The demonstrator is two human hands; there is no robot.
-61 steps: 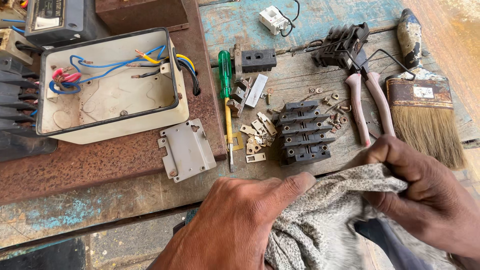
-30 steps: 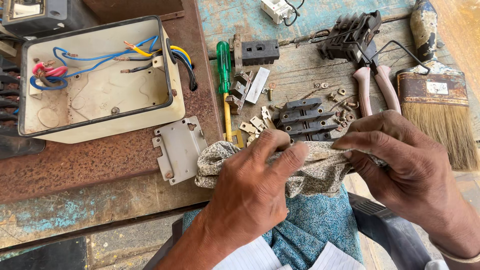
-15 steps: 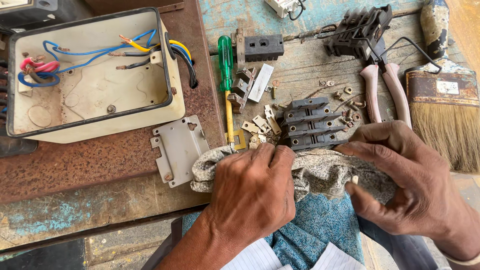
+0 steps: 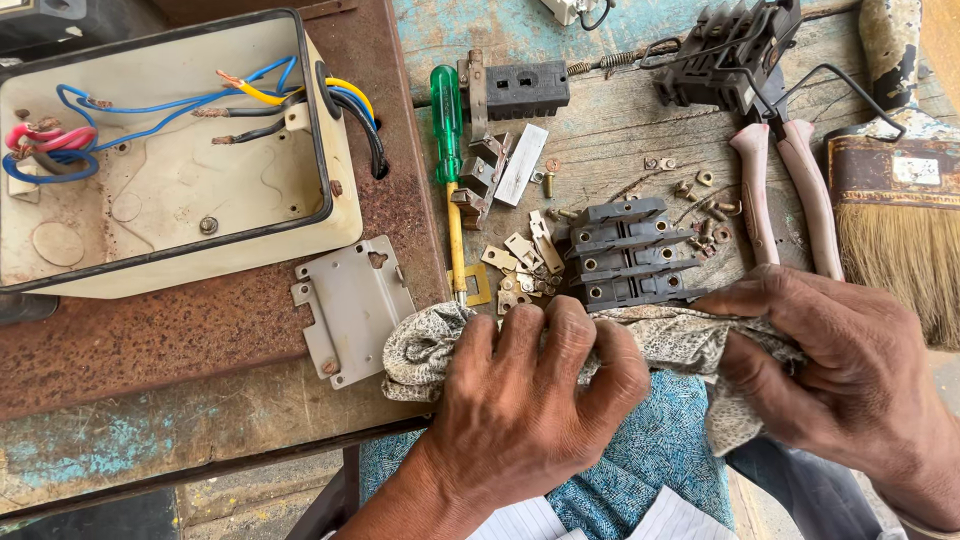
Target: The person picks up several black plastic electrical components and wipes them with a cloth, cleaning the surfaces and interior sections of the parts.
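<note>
Both hands grip a patterned grey cloth point(image 4: 690, 338) at the table's near edge. My left hand point(image 4: 530, 390) is closed over its left part, fingers curled on top. My right hand point(image 4: 840, 370) pinches the cloth's right end. Just beyond the cloth lies a grey terminal block point(image 4: 628, 252) with small metal plates and screws point(image 4: 520, 262) scattered around it. A green-handled screwdriver point(image 4: 448, 150) lies left of the block, its tip near the cloth.
An open cream electrical box point(image 4: 170, 160) with coloured wires sits at the left on a rusty plate point(image 4: 200, 330). A grey bracket point(image 4: 352, 305) lies beside it. Pink-handled pliers point(image 4: 785, 190), a black part point(image 4: 725, 55) and a paintbrush point(image 4: 895, 230) lie at the right.
Both hands carried the cloth up from the lap to the table edge near the terminal block. The left hand has closed over the cloth.
</note>
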